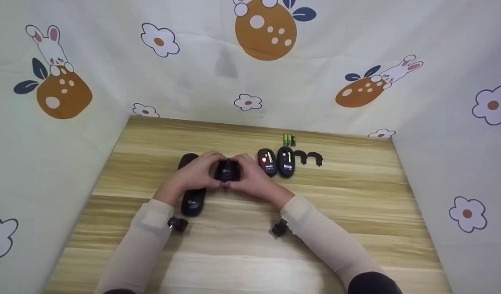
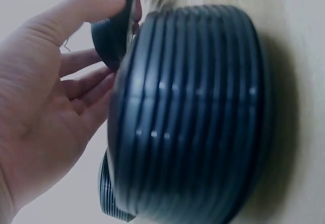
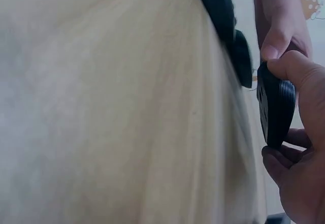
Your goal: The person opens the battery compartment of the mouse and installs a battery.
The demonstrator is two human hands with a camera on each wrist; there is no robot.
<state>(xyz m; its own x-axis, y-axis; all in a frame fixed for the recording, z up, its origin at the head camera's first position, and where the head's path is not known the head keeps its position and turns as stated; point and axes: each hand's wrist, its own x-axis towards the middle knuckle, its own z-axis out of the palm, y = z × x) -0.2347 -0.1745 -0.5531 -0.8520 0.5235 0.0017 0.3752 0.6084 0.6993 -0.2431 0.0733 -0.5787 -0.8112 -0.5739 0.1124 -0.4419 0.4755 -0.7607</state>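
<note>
Above the wooden table, both hands hold a black computer mouse (image 1: 227, 171) between them, its logo side showing in the head view. My left hand (image 1: 198, 173) grips it from the left and my right hand (image 1: 250, 175) from the right, fingers curled round its sides and thumbs meeting at the near end. In the right wrist view the held mouse (image 3: 278, 107) is tilted on edge, showing ribbed sides. Beside the left hand lie two more black mice, one farther back (image 1: 187, 160), partly hidden by that hand, and one nearer (image 1: 193, 203).
Right of the hands, two upturned mice lie side by side, a red-lit one (image 1: 267, 167) and another (image 1: 286, 167), each with a battery showing. Several batteries (image 1: 288, 140) lie behind them. Two curved black covers (image 1: 301, 155) sit farther right. Patterned cloth (image 1: 201, 81) surrounds the table (image 1: 356, 196).
</note>
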